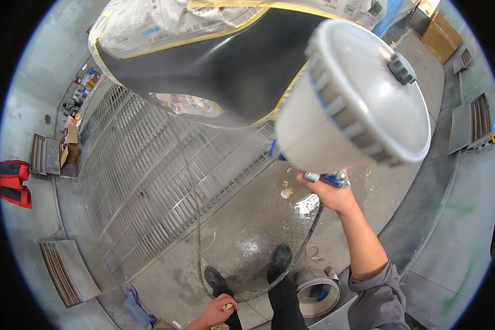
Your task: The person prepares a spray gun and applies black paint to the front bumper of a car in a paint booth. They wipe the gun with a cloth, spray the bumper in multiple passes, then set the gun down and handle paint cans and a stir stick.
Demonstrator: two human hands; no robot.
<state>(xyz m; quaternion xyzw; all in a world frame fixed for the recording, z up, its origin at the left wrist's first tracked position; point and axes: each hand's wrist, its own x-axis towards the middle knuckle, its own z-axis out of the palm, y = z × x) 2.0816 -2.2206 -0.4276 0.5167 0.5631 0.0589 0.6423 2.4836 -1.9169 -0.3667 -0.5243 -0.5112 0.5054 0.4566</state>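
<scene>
My right hand (pixel 330 192) is wrapped round the handle of a paint spray gun (pixel 335 179), with blue parts showing near the grip. Its large whitish cup (pixel 319 132) is topped by a grey lid and hides much of the gun. Beyond it is a glossy black curved car body panel (pixel 203 71), bordered by yellow masking tape and masking sheet (pixel 165 25). The cup overlaps the panel's right side in view. Low down, my left hand (pixel 217 312) is closed on a crumpled pale yellow cloth (pixel 227 307). A dark air hose (pixel 308 236) curves from the gun past that hand.
A metal floor grating (pixel 148 181) lies under the panel. Near my feet are a round metal container (pixel 319 300) and a tape roll (pixel 312 251). Cardboard boxes (pixel 70 146) and small cans line the left wall. Another carton (pixel 441 38) stands far right.
</scene>
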